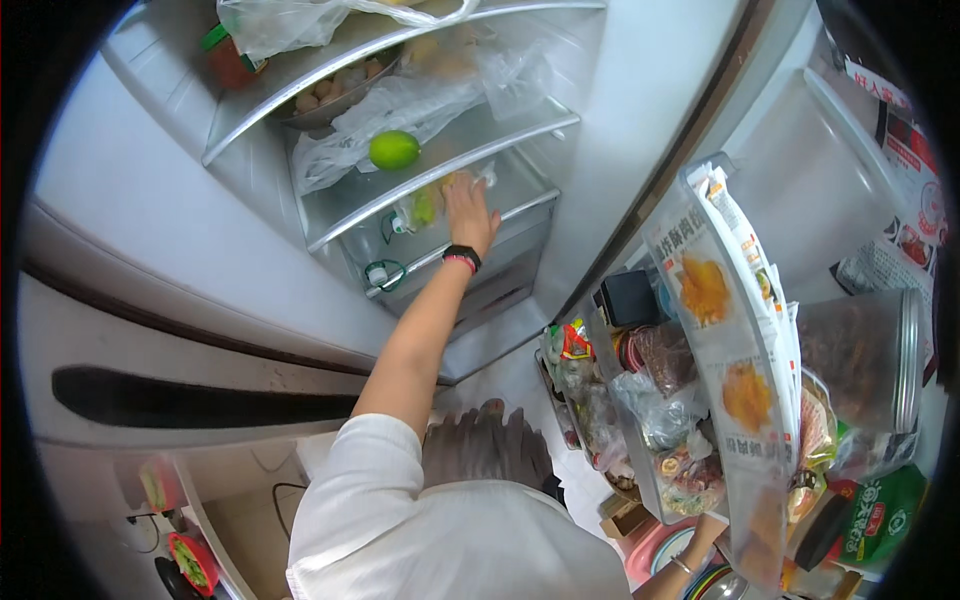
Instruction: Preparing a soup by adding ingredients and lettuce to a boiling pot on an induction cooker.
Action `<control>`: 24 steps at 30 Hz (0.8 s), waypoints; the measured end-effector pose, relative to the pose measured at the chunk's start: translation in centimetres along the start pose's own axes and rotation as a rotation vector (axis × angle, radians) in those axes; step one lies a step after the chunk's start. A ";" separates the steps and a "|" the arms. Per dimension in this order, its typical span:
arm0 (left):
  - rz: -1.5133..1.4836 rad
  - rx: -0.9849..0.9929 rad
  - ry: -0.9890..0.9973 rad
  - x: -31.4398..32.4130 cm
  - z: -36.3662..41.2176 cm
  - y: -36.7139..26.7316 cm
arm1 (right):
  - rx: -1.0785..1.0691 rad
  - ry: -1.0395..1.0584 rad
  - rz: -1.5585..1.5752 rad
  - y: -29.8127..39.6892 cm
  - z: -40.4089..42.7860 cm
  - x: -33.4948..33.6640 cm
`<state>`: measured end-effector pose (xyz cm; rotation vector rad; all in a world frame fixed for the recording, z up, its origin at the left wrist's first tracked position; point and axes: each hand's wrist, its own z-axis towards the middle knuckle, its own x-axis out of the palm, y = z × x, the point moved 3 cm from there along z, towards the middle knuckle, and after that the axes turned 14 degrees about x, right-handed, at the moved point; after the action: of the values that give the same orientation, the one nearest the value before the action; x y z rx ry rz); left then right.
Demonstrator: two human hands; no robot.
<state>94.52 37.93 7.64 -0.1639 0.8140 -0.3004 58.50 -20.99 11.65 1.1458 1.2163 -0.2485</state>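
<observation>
My left hand, with a black wristband and a red band at the wrist, reaches into the open refrigerator below a glass shelf. Its fingers are extended and the thumb stands apart. The fingertips are at a clear plastic bag of yellow-green food; whether they touch it is not clear. To the left lie two white-capped bottles with green cord loops. On the shelf above rests a green lime-like fruit, beside a crumpled plastic bag. At lower right, my right hand is at the refrigerator door's shelf, its fingers hidden.
A bowl of eggs and a green-lidded jar stand higher up. The open door's bins hold printed packets, a large jar and bagged food. A pink basin is below the door. A black handle recess marks the left door.
</observation>
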 end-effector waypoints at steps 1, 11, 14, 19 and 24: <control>-0.037 0.039 -0.019 -0.1 -1.5 -1.0 | -0.004 0.007 -0.010 0.0 0.0 0.1; -0.453 -0.029 0.284 -3.4 -23.2 -13.6 | -0.050 0.155 -0.467 2.9 0.3 -0.6; -0.632 0.004 0.402 -5.9 -30.6 -15.2 | -0.404 -0.010 -0.607 -1.8 2.8 2.3; -0.777 -0.290 0.482 -11.6 -43.8 -16.9 | -0.501 0.384 -1.032 -6.4 5.8 7.4; -0.963 -0.896 0.142 -18.3 -52.4 -21.0 | -0.807 0.744 -1.100 -3.0 -0.9 15.2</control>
<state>39.96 22.53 -9.79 -1.4092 0.9207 -0.8394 61.91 -15.56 -2.54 -0.2765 2.2495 -0.1041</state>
